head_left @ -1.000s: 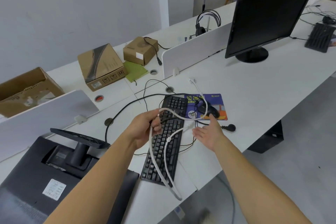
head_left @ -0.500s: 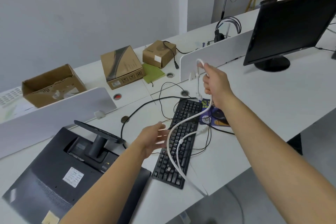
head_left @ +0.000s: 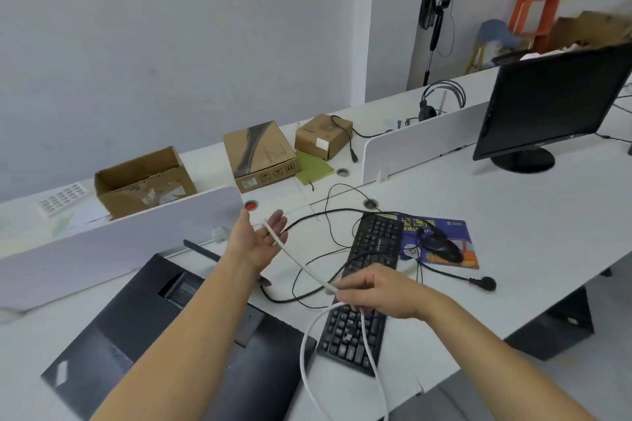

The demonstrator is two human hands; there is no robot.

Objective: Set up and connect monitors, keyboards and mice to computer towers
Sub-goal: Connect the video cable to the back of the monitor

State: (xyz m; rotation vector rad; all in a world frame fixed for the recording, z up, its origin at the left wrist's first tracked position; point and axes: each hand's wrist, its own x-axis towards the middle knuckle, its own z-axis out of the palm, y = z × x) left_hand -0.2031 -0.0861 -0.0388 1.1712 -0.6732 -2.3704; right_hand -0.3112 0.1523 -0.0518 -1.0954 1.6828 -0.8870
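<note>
Monitor (head_left: 143, 328) lies screen-down on the desk (head_left: 513, 215) at the keyboard's (head_left: 376, 239) 9 o'clock, presumably exposing its ports. Left hand (head_left: 260, 239), fingers (head_left: 278, 225) spread, lets the white cable (head_left: 301, 267) rest across them; right hand (head_left: 383, 294) pinches it above the keyboard, likely straightening it for plugging in

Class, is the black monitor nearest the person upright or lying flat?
Lying flat, face down: the black monitor shows its back and stand upward on the white desk.

We saw a white cable (head_left: 302, 359), a black keyboard (head_left: 376, 239), a blue mouse pad (head_left: 456, 232) lettered in yellow, a brown box (head_left: 260, 150) striped grey, and a green notebook (head_left: 313, 166).
</note>
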